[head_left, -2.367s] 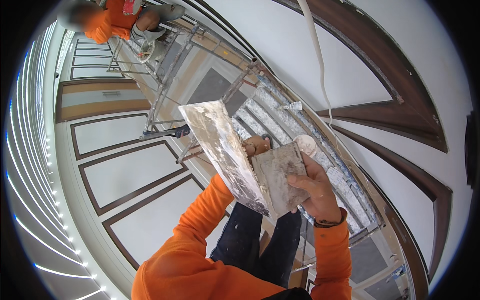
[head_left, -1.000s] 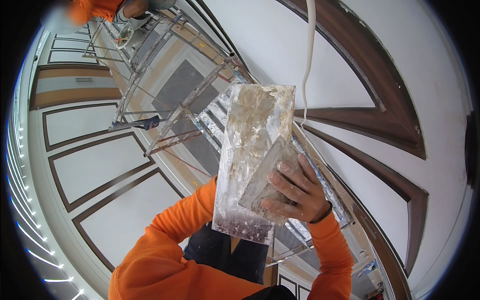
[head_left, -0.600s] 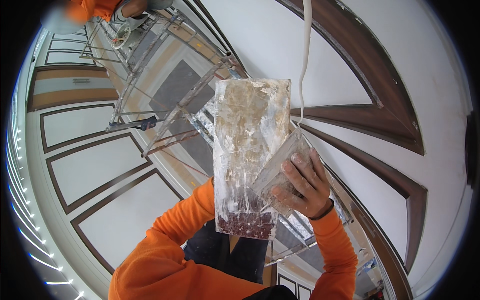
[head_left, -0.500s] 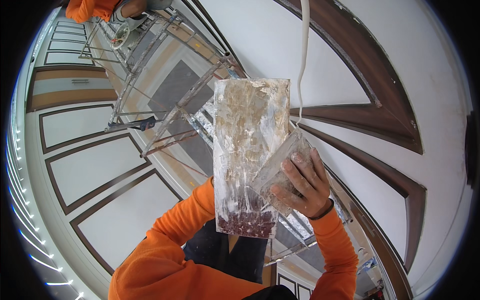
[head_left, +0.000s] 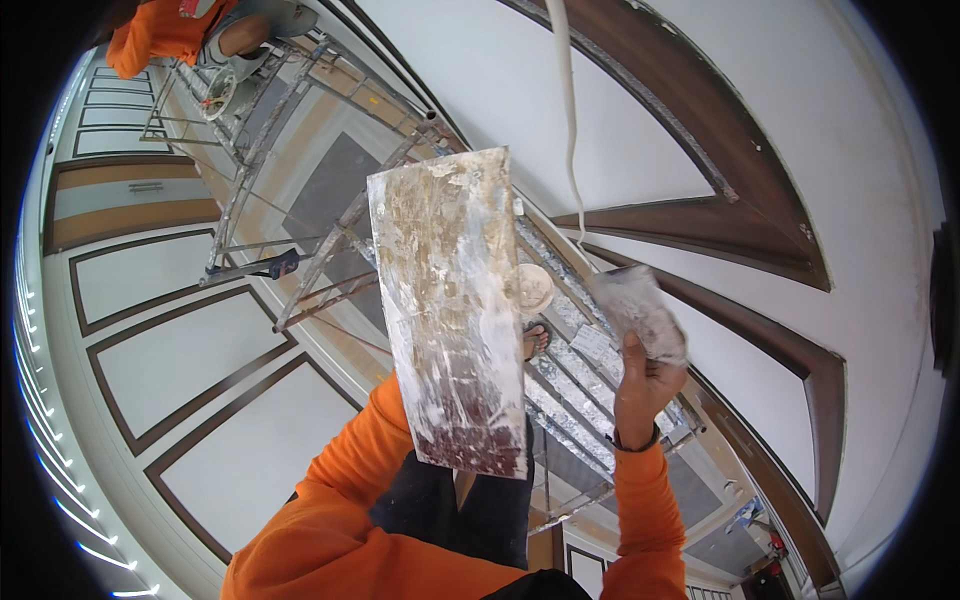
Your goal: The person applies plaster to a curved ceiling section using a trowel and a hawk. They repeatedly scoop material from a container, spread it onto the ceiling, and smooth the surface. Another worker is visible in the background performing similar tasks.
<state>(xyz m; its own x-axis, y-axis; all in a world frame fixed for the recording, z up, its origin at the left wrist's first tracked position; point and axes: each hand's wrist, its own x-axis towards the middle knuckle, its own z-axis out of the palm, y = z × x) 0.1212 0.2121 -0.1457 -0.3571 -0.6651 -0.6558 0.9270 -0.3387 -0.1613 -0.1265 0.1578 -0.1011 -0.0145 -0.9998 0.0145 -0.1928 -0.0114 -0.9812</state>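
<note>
A long rectangular plaster board [head_left: 450,300], smeared with white and tan filler and dark red at its near end, is held up in front of me. My left forearm [head_left: 365,430] in an orange sleeve runs beneath it. That hand is hidden, but nothing else bears the board. To the right, apart from the board, my right hand [head_left: 648,390] grips a flat, broad putty scraper [head_left: 640,312], whitish and slightly blurred. My thumb lies against its near face, and the other fingers are mostly hidden behind it.
I stand on a paint-spattered scaffold platform [head_left: 575,375], with a round pale bucket [head_left: 533,288] on it. Metal scaffold frames [head_left: 262,160] rise at far left, where another person [head_left: 170,40] in orange sits by a bucket [head_left: 228,95]. A white cable [head_left: 571,130] hangs before the panelled wall [head_left: 690,260].
My right hand has lifted the scraper off the board and moved it right, turning the wrist. The board has shifted left and tilted, uncovering the bucket and a foot on the platform.
</note>
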